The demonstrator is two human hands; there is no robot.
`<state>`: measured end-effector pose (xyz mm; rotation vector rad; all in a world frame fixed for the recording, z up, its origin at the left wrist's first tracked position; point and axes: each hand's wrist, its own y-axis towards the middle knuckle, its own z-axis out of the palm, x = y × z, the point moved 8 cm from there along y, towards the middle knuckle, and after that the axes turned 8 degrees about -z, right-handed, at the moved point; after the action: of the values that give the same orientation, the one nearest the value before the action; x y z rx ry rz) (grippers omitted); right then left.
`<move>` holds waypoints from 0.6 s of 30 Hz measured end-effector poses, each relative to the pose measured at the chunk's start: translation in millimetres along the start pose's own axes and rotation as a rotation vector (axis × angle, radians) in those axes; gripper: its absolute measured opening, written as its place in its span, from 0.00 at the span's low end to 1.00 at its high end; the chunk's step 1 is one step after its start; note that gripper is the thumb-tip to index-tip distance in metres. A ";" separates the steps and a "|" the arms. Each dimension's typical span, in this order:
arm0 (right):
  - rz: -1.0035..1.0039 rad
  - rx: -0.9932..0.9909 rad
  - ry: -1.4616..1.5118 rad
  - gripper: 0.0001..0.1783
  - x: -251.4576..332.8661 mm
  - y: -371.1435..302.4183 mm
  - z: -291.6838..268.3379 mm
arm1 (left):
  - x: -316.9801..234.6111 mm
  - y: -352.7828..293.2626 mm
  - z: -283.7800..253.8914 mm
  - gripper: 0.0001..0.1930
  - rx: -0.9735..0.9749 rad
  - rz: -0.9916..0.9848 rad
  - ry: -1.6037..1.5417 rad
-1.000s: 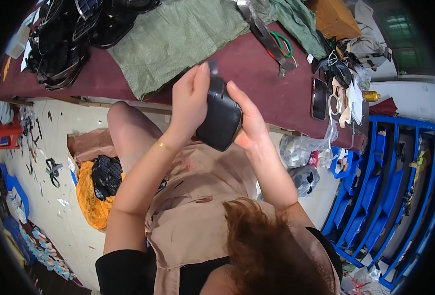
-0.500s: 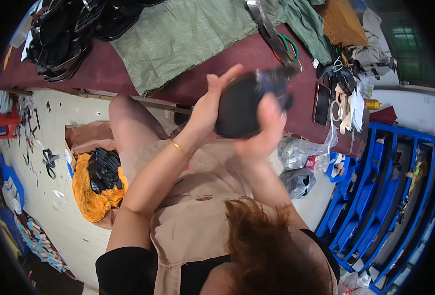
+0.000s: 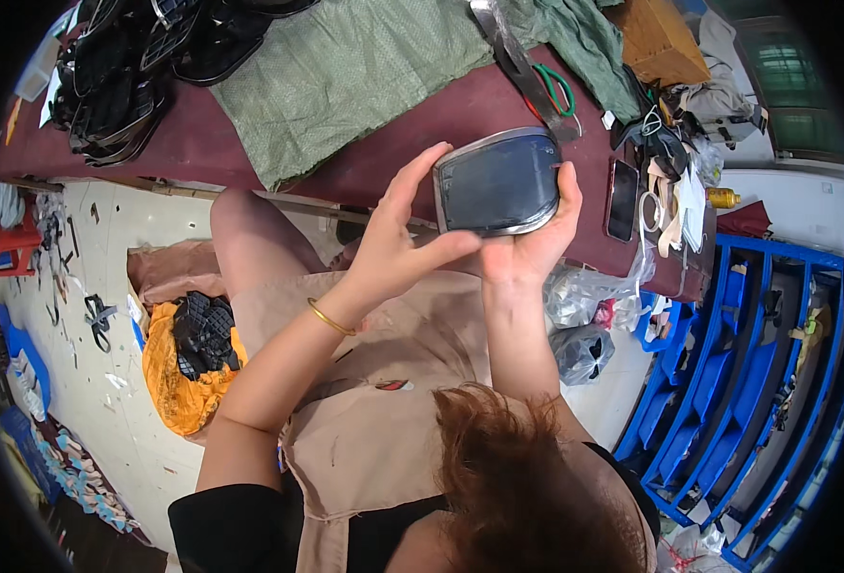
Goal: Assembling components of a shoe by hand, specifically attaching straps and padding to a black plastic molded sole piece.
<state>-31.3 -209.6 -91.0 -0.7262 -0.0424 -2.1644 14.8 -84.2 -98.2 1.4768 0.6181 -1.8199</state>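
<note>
Black footwear (image 3: 121,105) crowded the left end of a maroon counter (image 3: 589,205), and right of it a green woven sheet (image 3: 346,86) hung to the near edge. The left hand (image 3: 395,234) was spread wide, fingers at the dark piece's upper left and thumb along its lower edge; how firmly it pressed, I could not tell. The gray-rimmed dark piece (image 3: 498,181) sat between both hands, flat face up, before the counter's near edge. The right hand (image 3: 535,241) cupped it from below and the right, thumb at its right side. Beyond stood a green loop handle (image 3: 569,94); a phone (image 3: 622,201) lay toward the right near corner.
</note>
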 end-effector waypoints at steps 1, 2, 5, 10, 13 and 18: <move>-0.064 0.006 -0.038 0.22 1.6 -0.5 -0.6 | 3.0 1.9 0.7 0.40 0.004 -0.077 0.025; -0.129 0.012 -0.077 0.23 4.5 -1.7 -1.6 | 7.8 2.5 1.0 0.44 0.009 -0.153 0.050; -0.343 0.360 -0.570 0.25 19.8 -20.9 11.8 | 21.3 -4.5 7.3 0.38 0.160 -0.496 -0.232; -0.814 1.716 -1.551 0.17 -24.3 -83.7 57.6 | 5.5 -6.9 13.9 0.35 0.249 -0.817 -1.051; -0.983 1.275 -1.661 0.18 -12.3 -71.6 52.6 | -5.9 5.2 -8.7 0.38 0.025 -0.494 -0.939; 0.574 0.432 -0.641 0.14 -31.1 -53.4 -25.5 | -39.9 2.9 -10.2 0.44 0.105 -0.312 -0.792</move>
<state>-67.3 -159.6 -116.9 -0.9951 -0.5483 -1.2580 27.6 -69.8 -61.8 0.6198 0.3566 -2.4822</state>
